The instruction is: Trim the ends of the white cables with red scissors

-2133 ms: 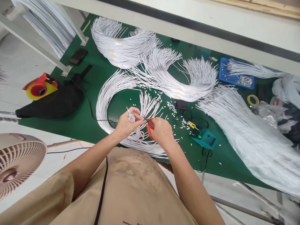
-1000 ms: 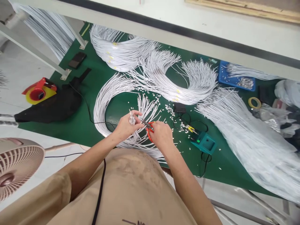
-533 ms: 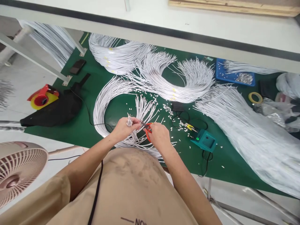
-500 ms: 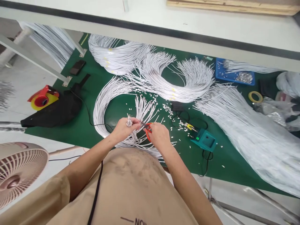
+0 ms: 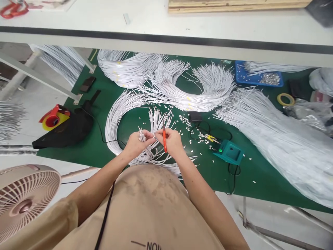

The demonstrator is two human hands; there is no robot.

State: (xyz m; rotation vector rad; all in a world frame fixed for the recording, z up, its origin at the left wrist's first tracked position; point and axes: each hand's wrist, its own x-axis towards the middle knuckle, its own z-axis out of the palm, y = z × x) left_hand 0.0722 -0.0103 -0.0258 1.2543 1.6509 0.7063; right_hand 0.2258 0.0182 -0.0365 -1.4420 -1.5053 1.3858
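My left hand (image 5: 137,144) is closed around a small bunch of white wire ends (image 5: 142,134) that stick up out of the fist. Its thumb and forefinger meet the fingertips of my right hand (image 5: 173,141). That right hand has orange-handled scissors (image 5: 164,138) tucked in it, the dark blades pointing away from me. What the touching fingertips pinch is too small to make out. Under both hands lies a looped bundle of white wires (image 5: 112,121), its loose ends (image 5: 158,119) fanned out just beyond them.
Small white clippings (image 5: 185,121) litter the green table. To the right are a teal device (image 5: 230,152), yellow-handled pliers (image 5: 211,138) and a plastic-wrapped wire bundle (image 5: 275,139). A tape dispenser (image 5: 53,118) lies left. A white shelf (image 5: 145,21) overhangs the back; a fan (image 5: 28,205) stands nearby.
The scissors have swung from pointing at my left fingers to pointing upright, away from me. My right fingertips have come up against my left ones. The camera view has shifted slightly.
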